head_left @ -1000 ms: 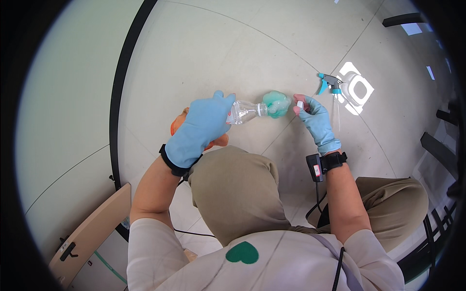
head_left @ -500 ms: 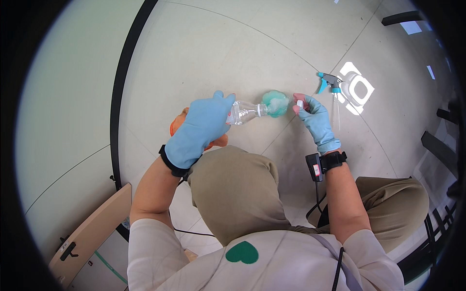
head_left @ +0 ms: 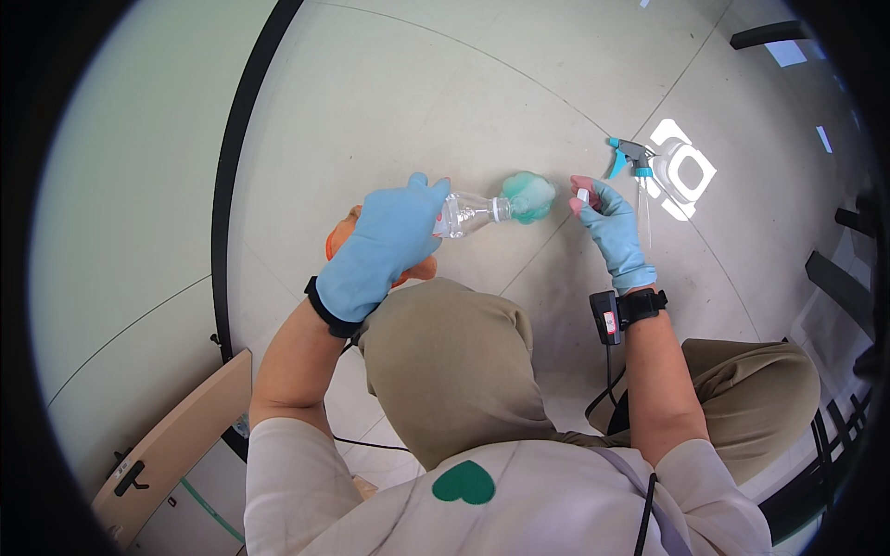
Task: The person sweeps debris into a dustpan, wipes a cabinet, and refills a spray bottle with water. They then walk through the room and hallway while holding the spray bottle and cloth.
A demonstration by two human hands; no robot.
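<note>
My left hand [head_left: 385,236], in a light blue glove, grips a clear plastic bottle [head_left: 466,214] tipped on its side, its neck toward the right. Right at the bottle's mouth is a soft-looking, rounded teal-green mass [head_left: 529,197] with a whitish patch; I cannot make out whether it is a scrubber or foam. Something orange [head_left: 342,233] shows beneath the left hand, mostly hidden. My right hand [head_left: 607,215], also gloved in blue with pinkish fingertips, pinches a small white cap [head_left: 583,195] just right of the green mass.
A grey and teal spray trigger head [head_left: 633,159] with its thin clear tube lies on the pale tiled floor [head_left: 399,102] beyond my right hand. Dark furniture legs [head_left: 839,287] stand at the right. A pale panel with a black edge [head_left: 222,204] runs along the left.
My right hand has shifted slightly to the right with the white cap, away from the green mass. The left hand and bottle stay in place.
</note>
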